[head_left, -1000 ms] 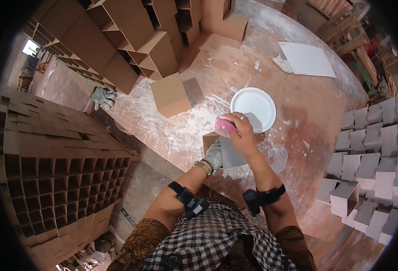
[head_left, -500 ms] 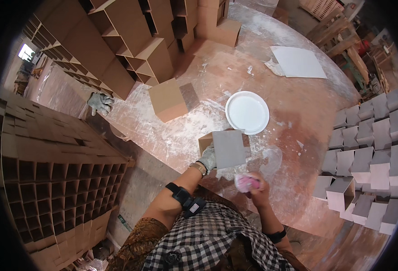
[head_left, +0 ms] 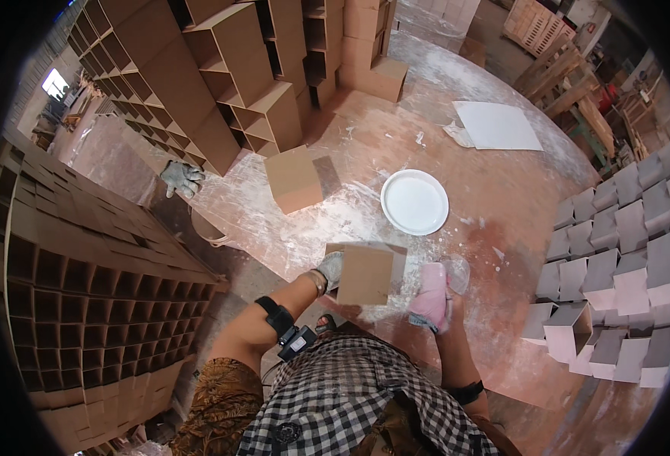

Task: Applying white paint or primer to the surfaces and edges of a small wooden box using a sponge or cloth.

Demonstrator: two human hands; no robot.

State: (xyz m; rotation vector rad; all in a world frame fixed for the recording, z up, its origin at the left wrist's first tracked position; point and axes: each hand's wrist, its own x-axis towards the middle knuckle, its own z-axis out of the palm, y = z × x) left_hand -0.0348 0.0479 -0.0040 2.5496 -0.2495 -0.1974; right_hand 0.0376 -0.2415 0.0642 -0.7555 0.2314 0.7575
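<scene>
My left hand, in a grey work glove, reaches into the open end of a small brown cardboard box near the table's front edge and holds it. A plain brown side of the box faces up; the fingers inside are mostly hidden. To its right, my right hand grips a folded pink cloth, which covers much of the fingers. The cloth is apart from the box. Beyond them sits a shallow round white dish. Another brown box stands farther left on the table.
Tall stacks of open brown boxes rise at the back left, with more boxes at the left. Grey-covered boxes are piled at the right. A white sheet lies far right, a loose grey glove on the left edge.
The box has turned from a grey side up to a bare brown side up. My left hand has shifted slightly left. My right hand has turned, showing more of the pink cloth.
</scene>
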